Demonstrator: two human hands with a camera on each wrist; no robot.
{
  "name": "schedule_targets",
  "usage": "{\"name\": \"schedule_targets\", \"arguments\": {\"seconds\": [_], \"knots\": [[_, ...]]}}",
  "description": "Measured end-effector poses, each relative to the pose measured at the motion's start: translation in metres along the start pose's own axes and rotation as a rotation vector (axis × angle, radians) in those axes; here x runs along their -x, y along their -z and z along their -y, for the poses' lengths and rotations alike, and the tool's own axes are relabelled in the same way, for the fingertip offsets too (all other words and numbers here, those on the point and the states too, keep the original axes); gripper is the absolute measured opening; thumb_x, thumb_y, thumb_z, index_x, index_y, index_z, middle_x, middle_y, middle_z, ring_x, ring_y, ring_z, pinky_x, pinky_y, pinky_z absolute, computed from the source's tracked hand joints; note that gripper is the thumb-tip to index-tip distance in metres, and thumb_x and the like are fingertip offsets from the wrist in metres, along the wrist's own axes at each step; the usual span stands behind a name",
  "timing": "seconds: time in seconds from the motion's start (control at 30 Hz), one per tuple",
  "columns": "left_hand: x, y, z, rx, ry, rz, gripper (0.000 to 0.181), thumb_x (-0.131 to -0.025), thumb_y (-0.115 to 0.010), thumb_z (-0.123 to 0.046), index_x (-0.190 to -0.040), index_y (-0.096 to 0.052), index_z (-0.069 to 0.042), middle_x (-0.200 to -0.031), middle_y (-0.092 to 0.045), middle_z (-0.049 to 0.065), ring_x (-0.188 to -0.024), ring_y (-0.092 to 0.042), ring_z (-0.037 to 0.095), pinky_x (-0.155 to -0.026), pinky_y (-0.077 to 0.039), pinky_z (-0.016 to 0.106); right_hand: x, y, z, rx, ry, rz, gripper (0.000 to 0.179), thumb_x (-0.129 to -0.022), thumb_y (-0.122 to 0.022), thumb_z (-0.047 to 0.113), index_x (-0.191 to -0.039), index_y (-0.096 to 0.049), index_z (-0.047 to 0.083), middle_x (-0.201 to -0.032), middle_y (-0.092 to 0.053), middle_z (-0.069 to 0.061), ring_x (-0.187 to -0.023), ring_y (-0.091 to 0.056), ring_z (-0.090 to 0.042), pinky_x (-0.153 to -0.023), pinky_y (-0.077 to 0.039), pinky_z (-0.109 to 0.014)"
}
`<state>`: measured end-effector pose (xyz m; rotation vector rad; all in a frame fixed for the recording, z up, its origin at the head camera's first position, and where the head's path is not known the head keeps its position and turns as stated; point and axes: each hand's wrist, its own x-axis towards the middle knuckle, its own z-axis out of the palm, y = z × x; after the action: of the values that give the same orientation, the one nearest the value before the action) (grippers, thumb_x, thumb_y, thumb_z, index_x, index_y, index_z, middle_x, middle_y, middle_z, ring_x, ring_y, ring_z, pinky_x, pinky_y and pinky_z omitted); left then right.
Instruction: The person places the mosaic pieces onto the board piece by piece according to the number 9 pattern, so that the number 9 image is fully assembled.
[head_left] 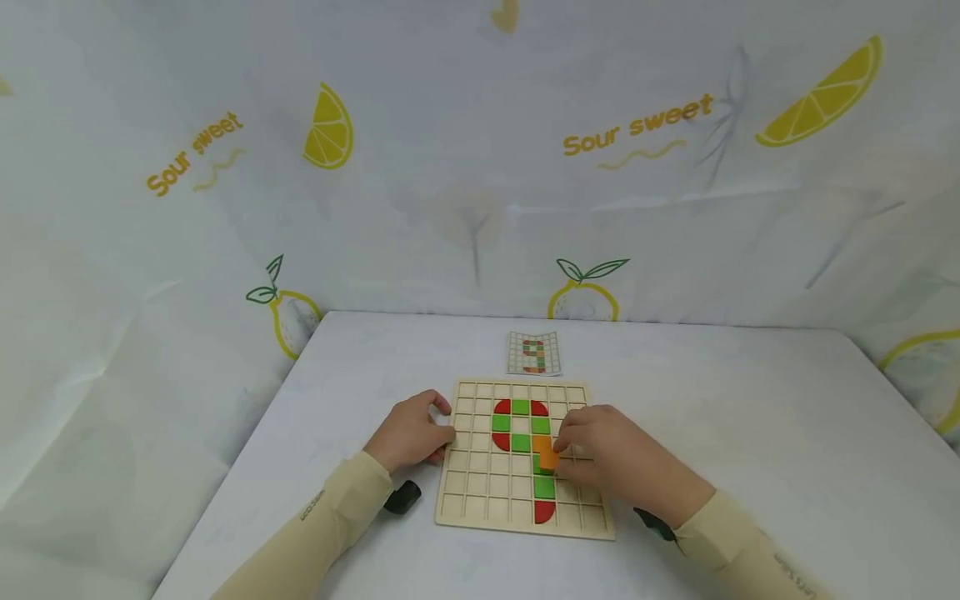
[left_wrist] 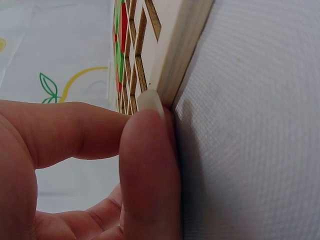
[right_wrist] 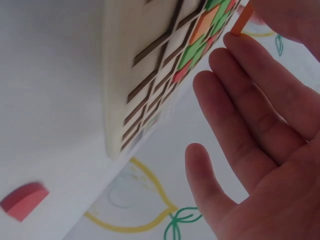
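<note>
A pale wooden grid board lies on the table with green square tiles, red quarter-round tiles and an orange tile set in its cells. My right hand pinches another orange square tile between thumb and fingertips, over the column of tiles right of the board's middle. In the right wrist view its other fingers stretch out, holding nothing. At the board's left edge, my left hand grips the rim, with the thumb against its side.
Behind the board lies a small printed card showing a similar coloured pattern on a grid. A loose red quarter-round piece rests on the white table beside the board. A white cloth with lemon prints hangs behind the table.
</note>
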<state>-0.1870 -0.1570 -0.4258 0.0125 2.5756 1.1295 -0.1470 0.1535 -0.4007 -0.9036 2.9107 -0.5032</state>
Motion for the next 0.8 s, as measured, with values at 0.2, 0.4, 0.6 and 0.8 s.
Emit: {"name": "schedule_targets", "arguments": {"seconds": [0.2,0.4,0.6,0.8], "knots": [[0.0,0.0,-0.002,0.001,0.007,-0.002,0.032,-0.09,-0.071,-0.014,-0.121,-0.064,-0.011,-0.07,-0.071,0.005,-0.06,-0.07,0.015,-0.065,-0.05,0.028,0.002,-0.002,0.018,0.043,0.048,0.009,0.012,-0.088,-0.089,0.032,-0.094,-0.082,0.025,-0.095,-0.069,0.015,-0.102,-0.066,-0.014,-0.106,-0.054,-0.048],[0.0,0.0,-0.001,-0.007,0.01,-0.006,0.031,-0.09,-0.071,-0.014,-0.121,-0.064,-0.011,-0.07,-0.071,0.005,-0.059,-0.07,0.015,-0.065,-0.05,0.028,0.005,-0.007,0.032,0.061,0.102,0.027,0.011,-0.089,-0.088,0.034,-0.094,-0.082,0.025,-0.094,-0.069,0.016,-0.097,-0.064,-0.01,-0.107,-0.051,-0.048],[0.001,0.0,-0.001,-0.004,0.006,-0.007,0.031,-0.091,-0.071,-0.014,-0.121,-0.064,-0.011,-0.071,-0.071,0.005,-0.059,-0.069,0.015,-0.064,-0.05,0.029,0.008,-0.014,0.04,0.103,0.166,0.033,0.013,-0.089,-0.088,0.035,-0.091,-0.08,0.025,-0.091,-0.066,0.016,-0.098,-0.063,-0.01,-0.107,-0.051,-0.046],[0.001,0.0,-0.001,0.005,0.003,-0.008,0.031,-0.091,-0.071,-0.013,-0.121,-0.064,-0.011,-0.071,-0.071,0.005,-0.059,-0.069,0.015,-0.064,-0.051,0.029,0.009,-0.019,0.044,0.125,0.187,0.045,0.009,-0.089,-0.086,0.032,-0.09,-0.079,0.026,-0.089,-0.063,0.018,-0.09,-0.056,-0.006,-0.108,-0.051,-0.048]]}}
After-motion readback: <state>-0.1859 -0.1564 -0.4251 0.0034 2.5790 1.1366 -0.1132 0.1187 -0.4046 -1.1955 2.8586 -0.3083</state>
